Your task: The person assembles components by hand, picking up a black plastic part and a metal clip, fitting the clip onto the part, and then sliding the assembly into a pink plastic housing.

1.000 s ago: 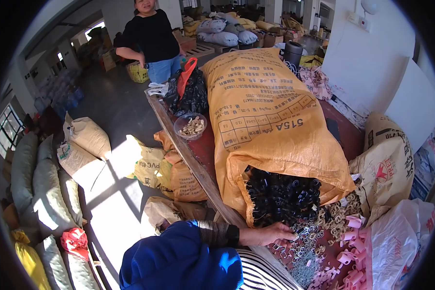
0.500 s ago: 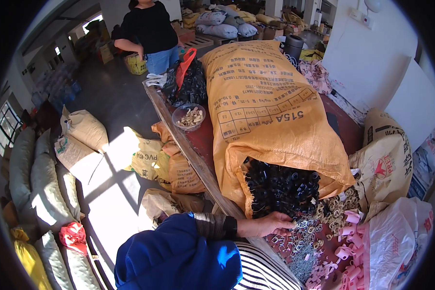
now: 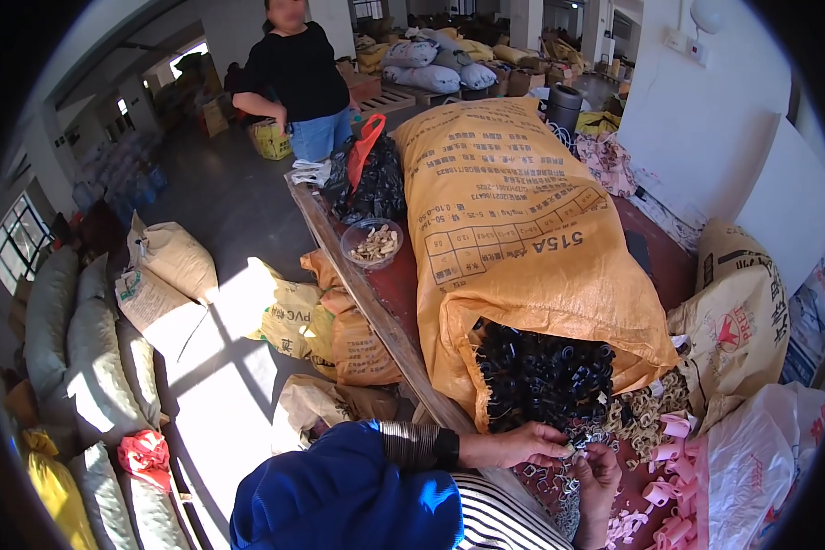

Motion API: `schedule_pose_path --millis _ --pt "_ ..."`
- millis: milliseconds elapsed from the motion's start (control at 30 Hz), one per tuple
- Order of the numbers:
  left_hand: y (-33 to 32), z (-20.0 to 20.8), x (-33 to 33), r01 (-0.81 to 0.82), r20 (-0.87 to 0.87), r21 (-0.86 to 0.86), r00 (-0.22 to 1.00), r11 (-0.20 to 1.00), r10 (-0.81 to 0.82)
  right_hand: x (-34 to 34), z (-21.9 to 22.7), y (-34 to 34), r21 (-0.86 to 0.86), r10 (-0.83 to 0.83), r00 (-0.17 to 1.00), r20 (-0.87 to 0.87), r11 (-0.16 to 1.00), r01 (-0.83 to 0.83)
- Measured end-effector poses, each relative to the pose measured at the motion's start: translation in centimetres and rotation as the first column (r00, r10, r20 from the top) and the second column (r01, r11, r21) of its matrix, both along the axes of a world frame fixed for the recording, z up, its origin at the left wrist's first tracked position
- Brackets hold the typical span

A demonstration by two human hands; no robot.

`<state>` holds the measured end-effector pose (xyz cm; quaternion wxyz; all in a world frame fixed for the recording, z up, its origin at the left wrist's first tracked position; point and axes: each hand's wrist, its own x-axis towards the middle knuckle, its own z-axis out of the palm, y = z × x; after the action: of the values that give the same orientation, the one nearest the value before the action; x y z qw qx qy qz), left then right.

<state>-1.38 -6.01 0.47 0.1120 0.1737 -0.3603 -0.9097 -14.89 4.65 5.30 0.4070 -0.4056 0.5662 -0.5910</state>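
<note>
Seemingly, left hand [image 3: 536, 445] and right hand [image 3: 599, 470] fingers pinch a small fitting [image 3: 570, 450] near the worktop's [image 3: 394, 289] edge: likely light, stiff; grip its sides.

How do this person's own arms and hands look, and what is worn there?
Above the ungloved left hand come a black band, a dark striped cuff and a blue sleeve. The right hand is ungloved too, with no sleeve in view.

Orange sack [image 3: 532, 229] carries dark print; tan sack [image 3: 742, 316] likewise.
</note>
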Motion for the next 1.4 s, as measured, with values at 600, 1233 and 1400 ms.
schedule_pose_path --millis 600,1233,1400 --pt "-1.3 1.8 -0.1 -0.031 0.139 -0.038 0.990 0.999 0.036 -0.1 -0.5 -1.6 0.019 -0.007 0.968 0.250 1.000 0.003" --pt "-0.4 1.0 0.5 -0.026 0.127 0.006 0.992 1.000 0.025 1.0 -0.9 -1.2 -0.167 -0.141 0.881 -0.452 0.983 0.071" --pt "-0.8 0.0 0.1 0.019 0.086 0.081 0.996 0.997 -0.026 0.4 -0.8 -0.9 -0.178 -0.164 0.793 -0.587 0.981 0.070"
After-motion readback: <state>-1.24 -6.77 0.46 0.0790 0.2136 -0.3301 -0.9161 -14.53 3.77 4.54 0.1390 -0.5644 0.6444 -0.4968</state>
